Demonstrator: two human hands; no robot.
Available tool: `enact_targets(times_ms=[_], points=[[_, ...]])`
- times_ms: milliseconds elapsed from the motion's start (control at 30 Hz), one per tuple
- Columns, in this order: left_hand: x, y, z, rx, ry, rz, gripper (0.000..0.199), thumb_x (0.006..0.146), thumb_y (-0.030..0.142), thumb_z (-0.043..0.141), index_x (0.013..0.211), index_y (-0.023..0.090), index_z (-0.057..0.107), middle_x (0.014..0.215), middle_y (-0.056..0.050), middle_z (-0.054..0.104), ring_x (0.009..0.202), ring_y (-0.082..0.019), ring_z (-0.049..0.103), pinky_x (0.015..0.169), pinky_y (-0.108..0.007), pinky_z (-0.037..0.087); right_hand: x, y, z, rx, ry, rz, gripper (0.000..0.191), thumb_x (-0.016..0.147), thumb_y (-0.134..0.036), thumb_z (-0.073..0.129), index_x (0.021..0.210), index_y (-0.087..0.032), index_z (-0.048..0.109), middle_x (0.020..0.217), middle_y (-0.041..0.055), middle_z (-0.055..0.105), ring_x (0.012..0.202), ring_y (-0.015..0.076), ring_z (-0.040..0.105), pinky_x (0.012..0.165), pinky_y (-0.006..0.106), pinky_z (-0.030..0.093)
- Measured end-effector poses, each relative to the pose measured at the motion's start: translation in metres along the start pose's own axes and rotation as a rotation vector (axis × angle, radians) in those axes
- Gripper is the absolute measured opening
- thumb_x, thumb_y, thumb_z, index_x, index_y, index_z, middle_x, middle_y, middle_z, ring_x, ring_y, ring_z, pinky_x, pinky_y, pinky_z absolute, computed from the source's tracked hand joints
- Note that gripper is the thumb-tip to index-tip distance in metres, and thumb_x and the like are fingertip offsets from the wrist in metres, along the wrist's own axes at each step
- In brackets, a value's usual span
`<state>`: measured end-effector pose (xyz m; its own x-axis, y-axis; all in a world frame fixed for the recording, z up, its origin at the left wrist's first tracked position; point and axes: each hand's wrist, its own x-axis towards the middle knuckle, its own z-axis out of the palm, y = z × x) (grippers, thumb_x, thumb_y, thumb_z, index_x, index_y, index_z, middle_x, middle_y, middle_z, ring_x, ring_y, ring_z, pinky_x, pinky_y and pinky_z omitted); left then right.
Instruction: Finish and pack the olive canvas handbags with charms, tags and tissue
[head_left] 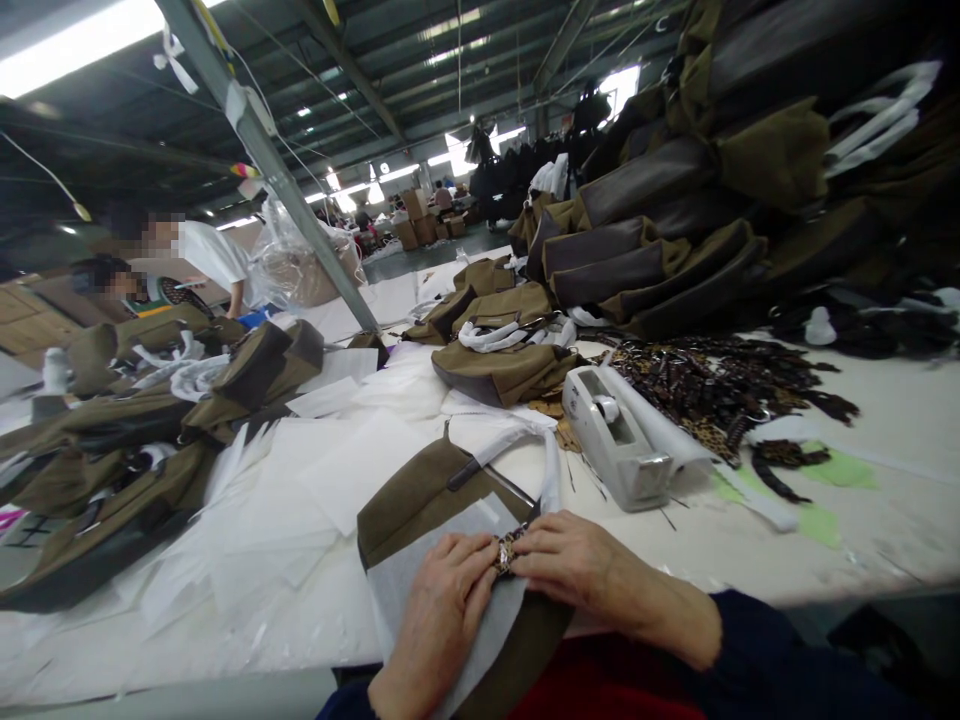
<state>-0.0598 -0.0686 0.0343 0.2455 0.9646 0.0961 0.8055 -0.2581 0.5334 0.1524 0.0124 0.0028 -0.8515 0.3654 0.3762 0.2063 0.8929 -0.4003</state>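
Note:
An olive fabric bag [420,490] with dark trim lies at the table's front edge, a white paper sheet [412,570] spread over its face. My left hand [450,595] rests on the sheet, its fingers closed at one side of a small leopard-print strap [505,552]. From the other side my right hand [581,560] pinches the same strap, fingers pressed together. Most of the strap is hidden under the fingertips. Behind the hands, a white-wrapped handle [551,470] arches up from the bag.
A grey tape dispenser [619,440] stands just beyond my right hand. Leopard-print straps [697,385] lie heaped at the right. Loose white sheets [277,500] cover the table at left, beside piled olive bags [142,500]. More bags [637,260] are stacked high at right. Co-workers [210,255] are at far left.

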Motion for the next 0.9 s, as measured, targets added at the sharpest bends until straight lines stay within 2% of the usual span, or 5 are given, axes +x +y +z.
enact_targets(times_ms=[167,533,600,700,900], points=[[0.002,0.000,-0.006,-0.026,-0.039,-0.014,0.027,0.098,0.026,0.048,0.114,0.026,0.070,0.119,-0.005,0.068,0.107,-0.023,0.057,0.098,-0.039,0.046,0.016,0.003,0.006,0.055,-0.020,0.166,0.031,0.102,-0.033,0.043,0.088,-0.018,0.065,0.086,0.0037,0.065,0.082,0.0160,0.058,0.075,0.027,0.043],[0.005,-0.024,-0.029,-0.171,-0.192,0.004,0.030,0.100,0.027,0.045,0.122,0.029,0.065,0.124,-0.003,0.064,0.116,-0.018,0.057,0.108,-0.036,0.043,0.044,0.014,0.008,0.196,-0.109,0.411,0.013,0.088,-0.026,0.066,0.078,-0.018,0.061,0.081,-0.0010,0.058,0.075,0.0128,0.053,0.065,0.023,0.033],[0.006,-0.022,-0.041,-0.121,-0.215,0.015,0.028,0.099,0.026,0.045,0.120,0.027,0.064,0.123,-0.003,0.065,0.114,-0.017,0.059,0.105,-0.034,0.046,0.046,0.018,0.010,0.210,-0.112,0.430,0.014,0.084,-0.025,0.069,0.076,-0.018,0.060,0.076,-0.0022,0.057,0.072,0.0125,0.051,0.062,0.023,0.030],[0.005,-0.001,-0.050,0.143,-0.090,0.022,0.030,0.098,0.019,0.044,0.122,0.022,0.061,0.122,-0.007,0.065,0.113,-0.020,0.060,0.102,-0.038,0.049,0.047,0.021,0.013,0.222,-0.112,0.447,0.015,0.081,-0.024,0.070,0.074,-0.018,0.059,0.071,-0.0033,0.055,0.068,0.0117,0.049,0.059,0.022,0.027],[-0.001,0.025,0.000,0.491,-0.067,0.247,0.040,0.086,0.004,0.051,0.124,0.012,0.059,0.123,-0.011,0.067,0.107,-0.025,0.064,0.093,-0.039,0.057,0.048,0.022,0.013,0.241,-0.102,0.463,0.013,0.079,-0.019,0.068,0.072,-0.017,0.057,0.069,-0.0028,0.056,0.065,0.0111,0.047,0.057,0.022,0.025]])
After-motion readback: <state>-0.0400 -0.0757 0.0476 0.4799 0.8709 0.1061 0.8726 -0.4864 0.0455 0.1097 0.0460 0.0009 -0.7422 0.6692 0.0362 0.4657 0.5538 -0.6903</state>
